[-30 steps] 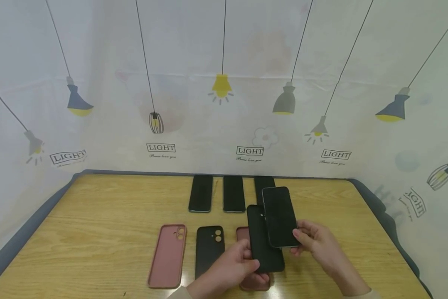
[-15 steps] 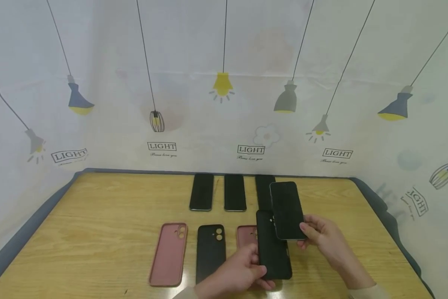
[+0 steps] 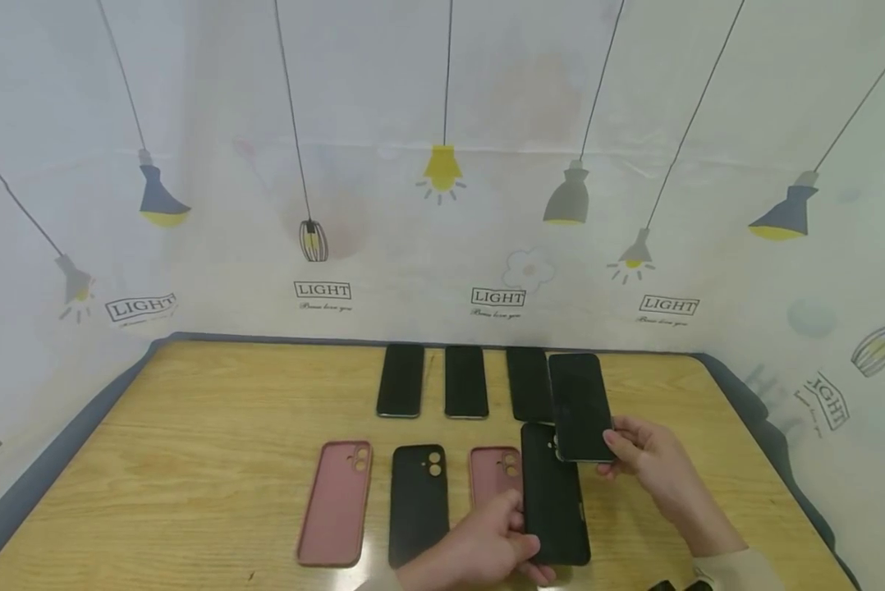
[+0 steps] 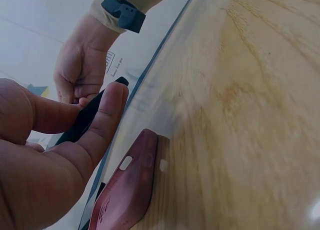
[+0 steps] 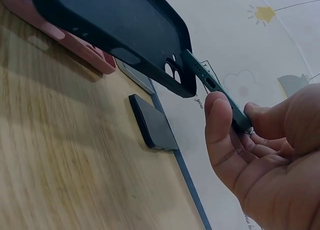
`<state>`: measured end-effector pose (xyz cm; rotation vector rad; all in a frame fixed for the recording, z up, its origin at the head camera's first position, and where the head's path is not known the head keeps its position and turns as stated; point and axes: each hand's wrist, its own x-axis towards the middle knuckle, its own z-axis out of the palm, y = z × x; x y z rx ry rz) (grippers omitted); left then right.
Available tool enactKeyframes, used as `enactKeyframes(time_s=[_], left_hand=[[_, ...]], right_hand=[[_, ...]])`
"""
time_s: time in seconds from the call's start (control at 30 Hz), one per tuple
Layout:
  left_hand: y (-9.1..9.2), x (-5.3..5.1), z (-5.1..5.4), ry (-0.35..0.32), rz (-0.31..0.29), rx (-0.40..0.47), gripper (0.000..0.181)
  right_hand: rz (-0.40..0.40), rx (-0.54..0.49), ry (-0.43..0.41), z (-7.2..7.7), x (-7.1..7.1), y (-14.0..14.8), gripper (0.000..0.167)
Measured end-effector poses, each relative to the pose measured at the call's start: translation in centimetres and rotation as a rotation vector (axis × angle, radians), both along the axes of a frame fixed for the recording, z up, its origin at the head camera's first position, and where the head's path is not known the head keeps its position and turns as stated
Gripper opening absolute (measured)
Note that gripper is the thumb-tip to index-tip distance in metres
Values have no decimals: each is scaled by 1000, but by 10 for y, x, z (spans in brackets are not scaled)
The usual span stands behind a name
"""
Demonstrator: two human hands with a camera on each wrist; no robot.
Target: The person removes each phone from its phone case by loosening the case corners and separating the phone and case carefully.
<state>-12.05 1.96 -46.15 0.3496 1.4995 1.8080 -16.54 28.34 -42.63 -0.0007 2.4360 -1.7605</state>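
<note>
My left hand (image 3: 490, 538) pinches a black phone case (image 3: 556, 509) by its lower left edge, raised off the table. In the right wrist view this case (image 5: 125, 25) shows its raised rim and camera holes. A phone with a dark screen (image 3: 581, 408) is gripped at its lower right corner by my right hand (image 3: 653, 460). The phone's bottom end (image 5: 215, 85), with its charging port, faces the right wrist camera. In the head view the phone overlaps the case's upper right corner; whether they touch I cannot tell. A pink case (image 3: 496, 476) lies partly hidden behind my left hand.
Three dark phones (image 3: 401, 380) lie in a row along the table's back edge. Nearer me are another pink case (image 3: 335, 505) and a black case (image 3: 419, 501) on the wooden table (image 3: 191, 460). A lamp-printed cloth (image 3: 383, 107) hangs behind.
Both hands have shifted to the right with the case and the phone. The case has come down nearer me while the phone has risen farther away, so they overlap less.
</note>
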Motion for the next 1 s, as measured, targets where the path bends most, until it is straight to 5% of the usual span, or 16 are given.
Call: enactKeyframes(time_s=[0.67, 0.77, 0.9, 1.0], left_hand=[[12, 3, -1, -79, 4, -72, 25], [13, -2, -19, -92, -7, -61, 23], [14, -3, -27, -53, -8, -68, 22], [14, 3, -12, -17, 12, -111, 22]], right_hand=[[-7, 117, -27, -1, -30, 22, 51], [-16, 127, -44, -4, -34, 24, 52], [-24, 127, -47, -11, -38, 28, 44], [-27, 118, -55, -15, -43, 33, 42]])
